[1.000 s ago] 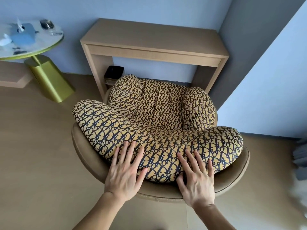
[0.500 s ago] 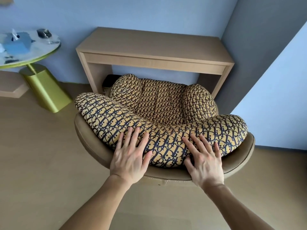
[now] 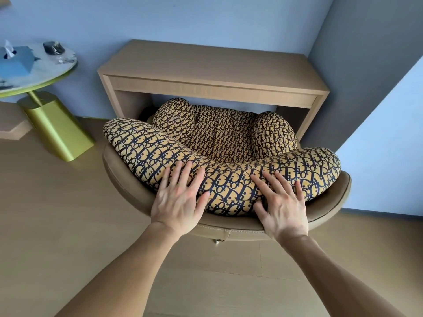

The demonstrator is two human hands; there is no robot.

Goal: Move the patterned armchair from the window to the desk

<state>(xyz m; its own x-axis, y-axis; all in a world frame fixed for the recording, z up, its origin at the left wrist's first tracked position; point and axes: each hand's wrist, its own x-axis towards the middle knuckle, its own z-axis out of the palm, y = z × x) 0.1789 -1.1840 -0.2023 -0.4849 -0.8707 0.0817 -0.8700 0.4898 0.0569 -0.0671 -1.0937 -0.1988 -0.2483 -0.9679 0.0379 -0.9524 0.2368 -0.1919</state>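
The patterned armchair [image 3: 224,143], yellow and navy cushions in a tan leather shell, faces a light wooden desk [image 3: 212,65] against the blue wall. Its seat front and armrests reach just under the desk's front edge. My left hand [image 3: 179,199] lies flat on the left part of the padded backrest top, fingers spread. My right hand [image 3: 282,203] presses flat on the right part the same way. Neither hand wraps around anything; both palms rest on cushion and shell rim. Both arms are stretched out.
A round marble side table [image 3: 43,72] on a gold base [image 3: 57,129] stands left of the desk, carrying a blue tissue box [image 3: 16,61]. A grey wall corner [image 3: 357,76] closes in on the right. Tan floor [image 3: 57,213] lies around the chair.
The armchair has slid forward toward the desk; its seat front now sits beneath the desk edge and hides the dark bin. Both hands stayed flat on the backrest.
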